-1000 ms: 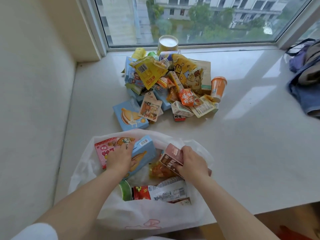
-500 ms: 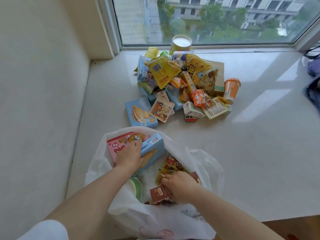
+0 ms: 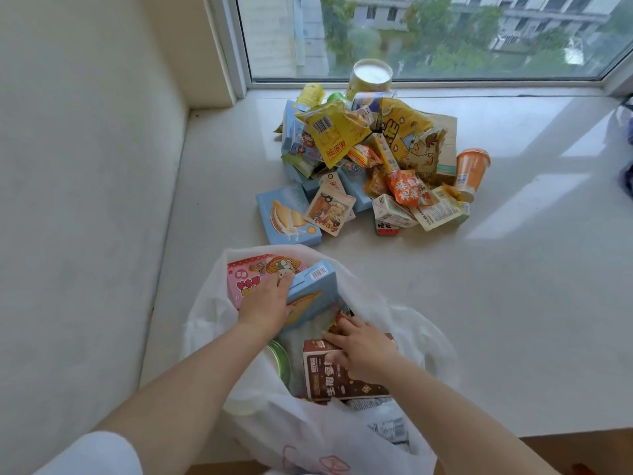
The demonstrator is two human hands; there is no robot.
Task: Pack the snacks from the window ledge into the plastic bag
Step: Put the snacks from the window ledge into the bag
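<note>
A white plastic bag (image 3: pixel 421 341) lies open on the window ledge (image 3: pixel 479 303) near its front edge. Inside it my left hand (image 3: pixel 267 305) grips a light blue box (image 3: pixel 313 293) that leans on a pink box (image 3: pixel 248 281). My right hand (image 3: pixel 363 351) lies flat on a brown box (image 3: pixel 339 378) lower in the bag, fingers spread. A green-rimmed pack (image 3: pixel 281 363) shows beside it. Farther back a heap of snacks (image 3: pixel 370 159) rests below the window, with a blue biscuit box (image 3: pixel 286 216) at its near left.
An orange cup (image 3: pixel 471 171) stands at the heap's right and a yellow can (image 3: pixel 371 77) behind it by the glass. A white wall (image 3: pixel 85 200) bounds the ledge on the left. Dark cloth (image 3: pixel 628 166) shows at the far right edge.
My right hand carried the brown box down into the bag and laid it flat. My left hand stayed on the blue box. The view shifted left.
</note>
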